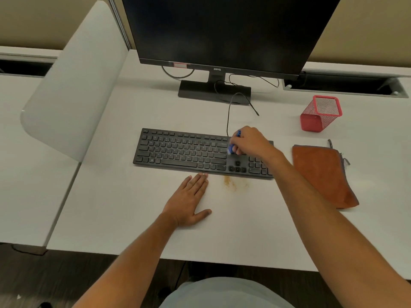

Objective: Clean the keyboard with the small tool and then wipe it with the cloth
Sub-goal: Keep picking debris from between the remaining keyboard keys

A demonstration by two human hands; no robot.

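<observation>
- A white desk (124, 218) fills the view, seen from above by a seated person; a dark monitor (222, 30) stands at the far side.
- A black keyboard (182, 152) lies in the middle of the desk, its long axis running left to right, parallel to the near desk edge. Most of its keys stretch away to the left of the working hand.
- An orange-brown cloth (322, 174) lies flat on the desk just right of the keyboard, apart from it and untouched. It sits nearer the right arm than the left.
- The right hand (249, 141) is over the right part of the keyboard, between the main keys and the number pad, fingers curled around the small blue tool (233, 145).
- The left hand (189, 201) rests flat on the desk, fingers straight and holding nothing, its fingertips at the keyboard's near edge.
- The tool's lower end meets the keys at the right end of the main block; its upper end points away, toward the monitor.
- Judging from this, brushing is under way, and the remaining keys lie leftward along the long axis.
- A small brownish stain (229, 182) marks the desk just near the keyboard.
</observation>
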